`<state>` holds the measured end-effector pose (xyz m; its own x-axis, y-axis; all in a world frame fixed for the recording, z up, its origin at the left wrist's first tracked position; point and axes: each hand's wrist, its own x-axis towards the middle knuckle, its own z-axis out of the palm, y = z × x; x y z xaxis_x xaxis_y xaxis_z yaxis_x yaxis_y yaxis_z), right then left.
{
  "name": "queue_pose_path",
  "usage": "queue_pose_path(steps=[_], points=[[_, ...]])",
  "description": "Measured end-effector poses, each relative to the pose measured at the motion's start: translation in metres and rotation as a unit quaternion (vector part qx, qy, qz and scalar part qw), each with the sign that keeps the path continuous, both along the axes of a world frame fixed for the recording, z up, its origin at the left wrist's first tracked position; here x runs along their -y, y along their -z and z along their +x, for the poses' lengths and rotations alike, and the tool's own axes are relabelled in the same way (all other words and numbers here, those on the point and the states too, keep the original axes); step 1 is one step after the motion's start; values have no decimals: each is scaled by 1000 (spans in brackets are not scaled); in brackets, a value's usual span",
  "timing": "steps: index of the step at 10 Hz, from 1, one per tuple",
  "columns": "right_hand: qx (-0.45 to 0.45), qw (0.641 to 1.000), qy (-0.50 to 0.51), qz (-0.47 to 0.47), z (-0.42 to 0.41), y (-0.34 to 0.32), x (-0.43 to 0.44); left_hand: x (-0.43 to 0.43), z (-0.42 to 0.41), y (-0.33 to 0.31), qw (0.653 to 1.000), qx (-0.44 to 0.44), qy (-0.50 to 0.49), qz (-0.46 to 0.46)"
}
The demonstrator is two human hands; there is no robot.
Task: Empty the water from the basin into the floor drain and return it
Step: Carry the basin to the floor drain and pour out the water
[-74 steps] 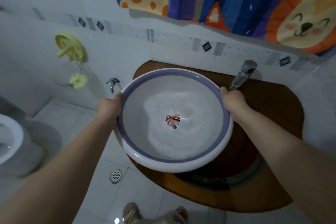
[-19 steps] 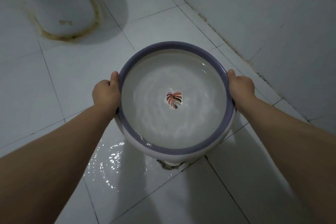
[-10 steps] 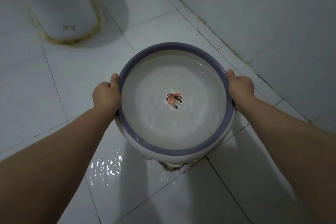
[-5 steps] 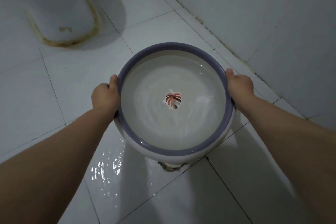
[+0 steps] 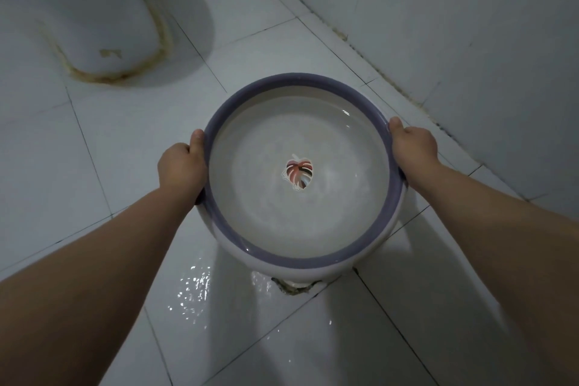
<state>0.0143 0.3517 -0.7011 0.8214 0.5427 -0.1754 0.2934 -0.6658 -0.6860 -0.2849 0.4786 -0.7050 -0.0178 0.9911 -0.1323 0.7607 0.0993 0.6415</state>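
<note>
At the far left stands the base of a toilet [image 5: 94, 25], its foot ringed by a yellowed sealant line, well apart from the work. Nearer the middle, the left hand [image 5: 181, 168] clasps the left edge of the basin [image 5: 313, 269], thumb laid on top of the purple rim [image 5: 216, 222] and the fingers wrapped under it out of sight. The basin is held above the white tiled floor [image 5: 47, 166], close to level, and water lies over its bottom, rippling above the leaf-shaped decal [image 5: 299, 173] at its centre. Just under the near edge of the basin a dark, rough-edged opening [image 5: 293, 287] shows at the meeting of four tiles; it looks like the floor drain, though most of it is hidden by the basin. A wet patch [image 5: 194, 294] glistens on the tile left of that spot. On the right, the right hand [image 5: 413, 147] grips the opposite edge in the same way, thumb on top. Further right rises the tiled wall [image 5: 470, 25]. The step in hand appears to be the pour itself, with the basin already positioned over the drain but a fair amount of water left inside. The next move calls for tipping the near edge down towards the drain, both hands turning together and slowly, so the stream falls into the opening, not across the tiles.
</note>
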Motion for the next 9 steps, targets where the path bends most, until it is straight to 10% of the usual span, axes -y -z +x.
queue_pose_path(steps=[9], points=[[9,1000,-17,2,4,-3,4,2,1,-3,999,-19,25,25]])
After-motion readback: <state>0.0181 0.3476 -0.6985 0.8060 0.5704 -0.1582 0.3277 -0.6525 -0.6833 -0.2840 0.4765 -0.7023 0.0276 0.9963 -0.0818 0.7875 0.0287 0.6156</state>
